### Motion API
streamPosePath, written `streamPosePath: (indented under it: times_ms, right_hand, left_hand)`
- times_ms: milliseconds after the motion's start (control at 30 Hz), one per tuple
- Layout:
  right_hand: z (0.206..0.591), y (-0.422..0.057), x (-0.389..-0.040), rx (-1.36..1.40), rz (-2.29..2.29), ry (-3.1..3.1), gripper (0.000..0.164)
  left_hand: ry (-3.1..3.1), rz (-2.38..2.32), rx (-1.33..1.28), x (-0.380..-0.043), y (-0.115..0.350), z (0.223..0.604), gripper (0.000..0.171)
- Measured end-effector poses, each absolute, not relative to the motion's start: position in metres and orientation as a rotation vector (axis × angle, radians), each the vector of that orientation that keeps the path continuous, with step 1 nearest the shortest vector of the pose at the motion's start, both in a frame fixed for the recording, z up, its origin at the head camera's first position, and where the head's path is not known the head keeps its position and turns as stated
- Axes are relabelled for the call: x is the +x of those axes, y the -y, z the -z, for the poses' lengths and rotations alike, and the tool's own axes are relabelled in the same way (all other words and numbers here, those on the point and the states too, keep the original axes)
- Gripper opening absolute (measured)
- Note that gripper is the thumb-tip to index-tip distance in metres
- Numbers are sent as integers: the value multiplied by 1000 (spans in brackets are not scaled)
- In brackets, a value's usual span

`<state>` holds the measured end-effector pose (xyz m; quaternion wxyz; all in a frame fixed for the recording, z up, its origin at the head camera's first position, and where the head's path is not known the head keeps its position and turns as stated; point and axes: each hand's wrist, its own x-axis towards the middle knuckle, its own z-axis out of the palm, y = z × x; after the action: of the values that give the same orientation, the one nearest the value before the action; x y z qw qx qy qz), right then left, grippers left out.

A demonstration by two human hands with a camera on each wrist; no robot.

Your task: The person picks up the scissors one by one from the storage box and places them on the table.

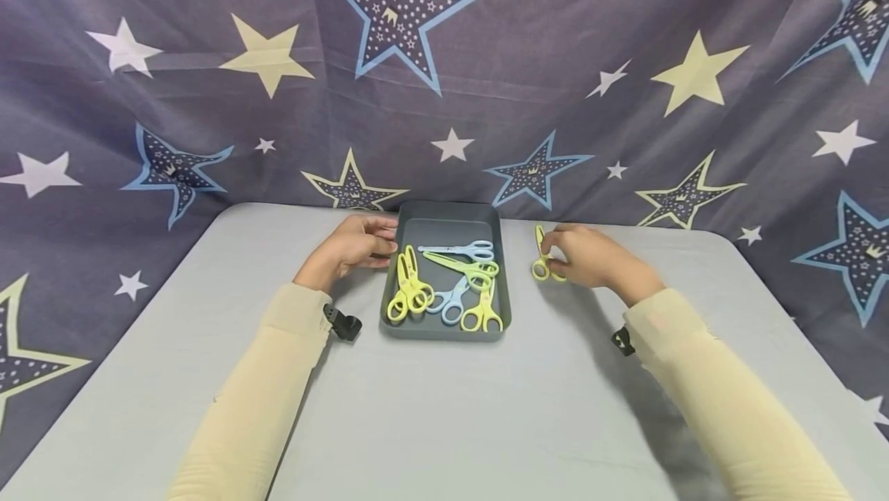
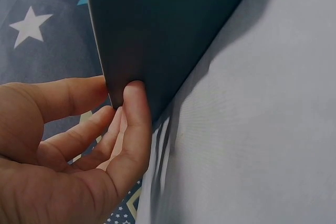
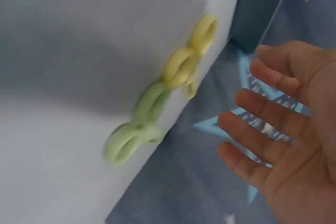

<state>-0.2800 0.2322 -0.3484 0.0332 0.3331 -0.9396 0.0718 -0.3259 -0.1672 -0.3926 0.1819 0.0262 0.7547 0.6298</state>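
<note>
My left hand is at the left side of a dark grey tray, its fingertips touching the tray's outer wall near the far corner. Over the table right of the tray is my right hand, fingers apart and loosely bent. Beneath it lies a pair of yellow scissors, partly covered in the head view. The right wrist view shows the yellow scissors beside light green scissors, both blurred. A gap separates them from the fingers there.
Several children's scissors lie in the tray's nearer part: yellow scissors, blue scissors and green scissors. A white-covered table bears everything. Behind its far edge hangs a star-patterned curtain.
</note>
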Motion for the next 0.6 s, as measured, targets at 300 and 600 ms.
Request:
streamPosePath:
  times_ms: [300, 600]
  right_hand:
    - [340, -189, -266, 1082, -137, 2779, 25]
    - [339, -146, -253, 1137, -186, 2745, 25]
  left_hand:
    - [-2140, -1773, 78, -326, 167, 393, 62]
    - [-2129, -1788, 77, -327, 167, 394, 62]
